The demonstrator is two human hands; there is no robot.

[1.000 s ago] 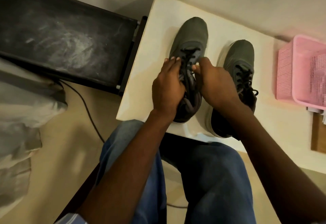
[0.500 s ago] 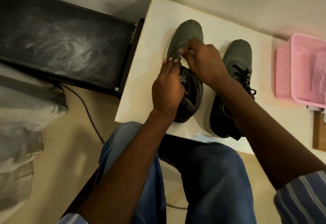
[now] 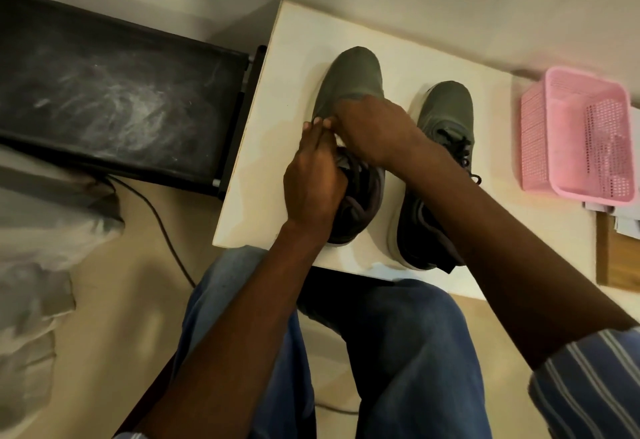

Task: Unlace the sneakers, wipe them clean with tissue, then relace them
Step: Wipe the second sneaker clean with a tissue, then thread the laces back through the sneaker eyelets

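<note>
Sneakers sit side by side on the white tabletop (image 3: 398, 58), toes pointing away. The left hand (image 3: 313, 182) grips the left sneaker (image 3: 353, 71) at its collar, fingers curled over the side as before. The right hand (image 3: 372, 127) has slid down and leftward across the tongue since half a second ago, fingers bunched on something white, barely visible. The right sneaker (image 3: 446, 106), laced, lies untouched near a pink basket (image 3: 585, 141).

Warm, dim indoor light; soft shadows fall left of the shoes on the pale worktop (image 3: 277, 148). Wide-angle bending curves the edges, and everything looks slightly soft.
</note>
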